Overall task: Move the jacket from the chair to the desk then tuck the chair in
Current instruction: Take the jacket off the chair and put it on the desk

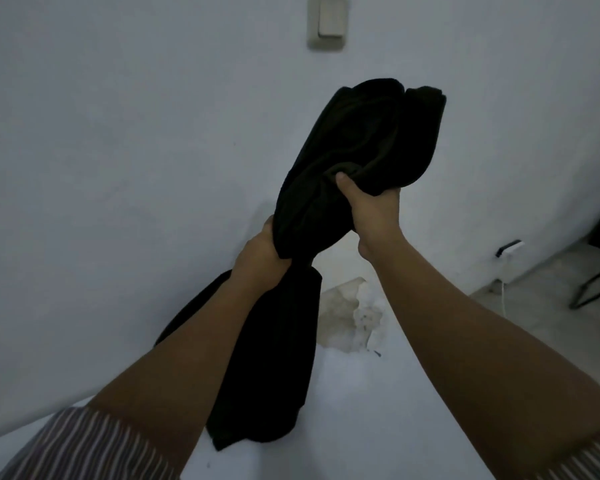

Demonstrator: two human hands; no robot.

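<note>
Pale wall (118,150) filling the far view, black jacket (354,140) bunched and held up mid-frame, left hand (257,254) clenched on its lower fold, right hand (371,206) gripping its middle, light switch (328,20) top centre

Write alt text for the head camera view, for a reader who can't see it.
Both hands grip a bunched black jacket held up before a pale wall: the right hand clutches the upper bundle, the left hand the middle, and the rest hangs down. A light switch is on the wall above, and dark furniture legs stand at the far right.
</note>
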